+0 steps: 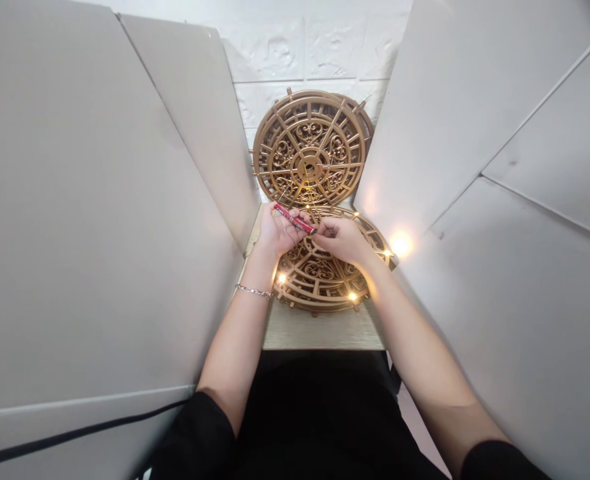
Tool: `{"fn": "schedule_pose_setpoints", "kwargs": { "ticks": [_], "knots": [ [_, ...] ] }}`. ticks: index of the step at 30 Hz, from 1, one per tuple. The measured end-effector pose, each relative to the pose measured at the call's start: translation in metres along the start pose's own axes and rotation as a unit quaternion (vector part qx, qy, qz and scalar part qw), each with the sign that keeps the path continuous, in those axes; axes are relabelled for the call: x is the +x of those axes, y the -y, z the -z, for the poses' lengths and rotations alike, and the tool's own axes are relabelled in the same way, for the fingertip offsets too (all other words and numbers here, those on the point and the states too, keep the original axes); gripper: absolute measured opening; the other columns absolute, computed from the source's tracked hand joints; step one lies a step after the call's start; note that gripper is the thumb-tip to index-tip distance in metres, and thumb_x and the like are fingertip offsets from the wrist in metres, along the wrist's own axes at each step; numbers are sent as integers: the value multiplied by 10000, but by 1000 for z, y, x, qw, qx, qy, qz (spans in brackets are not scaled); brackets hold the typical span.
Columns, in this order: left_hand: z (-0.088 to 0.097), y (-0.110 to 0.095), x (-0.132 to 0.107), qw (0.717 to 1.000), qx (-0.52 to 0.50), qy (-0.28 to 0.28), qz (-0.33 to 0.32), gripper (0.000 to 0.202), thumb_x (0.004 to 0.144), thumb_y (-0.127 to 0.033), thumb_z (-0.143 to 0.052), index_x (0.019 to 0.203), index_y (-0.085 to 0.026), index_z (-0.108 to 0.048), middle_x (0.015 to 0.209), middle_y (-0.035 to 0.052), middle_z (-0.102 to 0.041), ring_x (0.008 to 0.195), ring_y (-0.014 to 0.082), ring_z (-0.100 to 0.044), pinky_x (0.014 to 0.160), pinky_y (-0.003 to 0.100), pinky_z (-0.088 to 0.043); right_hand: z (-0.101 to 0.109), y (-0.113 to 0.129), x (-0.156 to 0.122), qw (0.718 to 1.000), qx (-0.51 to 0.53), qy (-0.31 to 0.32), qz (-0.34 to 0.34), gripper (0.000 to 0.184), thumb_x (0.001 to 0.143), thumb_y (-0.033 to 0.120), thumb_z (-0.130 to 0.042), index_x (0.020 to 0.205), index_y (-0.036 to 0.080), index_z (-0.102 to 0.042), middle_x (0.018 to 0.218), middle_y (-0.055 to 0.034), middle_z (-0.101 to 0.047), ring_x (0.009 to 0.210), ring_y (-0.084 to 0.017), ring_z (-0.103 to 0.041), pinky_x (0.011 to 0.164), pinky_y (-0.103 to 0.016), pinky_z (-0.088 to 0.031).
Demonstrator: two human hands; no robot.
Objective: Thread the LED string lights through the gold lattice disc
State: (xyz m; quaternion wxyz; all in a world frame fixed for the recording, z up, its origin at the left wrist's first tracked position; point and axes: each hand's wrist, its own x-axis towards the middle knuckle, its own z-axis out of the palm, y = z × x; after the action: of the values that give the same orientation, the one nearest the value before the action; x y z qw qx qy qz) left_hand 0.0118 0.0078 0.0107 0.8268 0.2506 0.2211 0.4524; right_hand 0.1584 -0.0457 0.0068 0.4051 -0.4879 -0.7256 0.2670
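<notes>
Across the upturned palm of my left hand lies a slim red stick-like thing with a dark end; its exact kind I cannot make out. The fingers curl loosely about it. My right hand is closed in a pinch at its dark end, the fingertips partly hidden. Under both hands lies a stack of round gold openwork discs, with small lit string lights around the rim. A thin lit wire runs up from the hands over the discs behind.
More gold openwork discs lean against the white brick-patterned wall. Pale panels rise close on the left, others on the right. The narrow wooden top ends near my body. A black cable runs at lower left.
</notes>
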Motion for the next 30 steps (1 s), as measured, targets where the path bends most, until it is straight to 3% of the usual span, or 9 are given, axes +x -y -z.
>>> {"fn": "schedule_pose_setpoints", "kwargs": {
  "ticks": [9,17,30],
  "knots": [
    [0,-1,0,1000,-23,-5,14,380,798,-431,-250,549,-181,-390,558,62,-508,557,160,-562,514,261,-470,1,0,0,999,-31,9,4,99,636,187,-507,556,173,-451,519,50,-425,506,-70,-366,515,-224,-290],
    [-1,-1,-1,1000,-3,10,10,421,815,-431,-182,540,-185,-384,556,63,-509,558,152,-557,534,268,-480,3,4,-1,997,29,-72,23,149,655,197,-521,551,181,-416,483,56,-379,468,-63,-318,469,-218,-264],
    [-1,0,-1,1000,-11,6,11,408,815,-434,-199,546,-184,-379,552,73,-516,544,162,-556,501,268,-472,1,3,-1,999,-11,-51,15,128,664,221,-538,574,176,-458,487,50,-412,467,-64,-338,485,-225,-279]
  ]
}}
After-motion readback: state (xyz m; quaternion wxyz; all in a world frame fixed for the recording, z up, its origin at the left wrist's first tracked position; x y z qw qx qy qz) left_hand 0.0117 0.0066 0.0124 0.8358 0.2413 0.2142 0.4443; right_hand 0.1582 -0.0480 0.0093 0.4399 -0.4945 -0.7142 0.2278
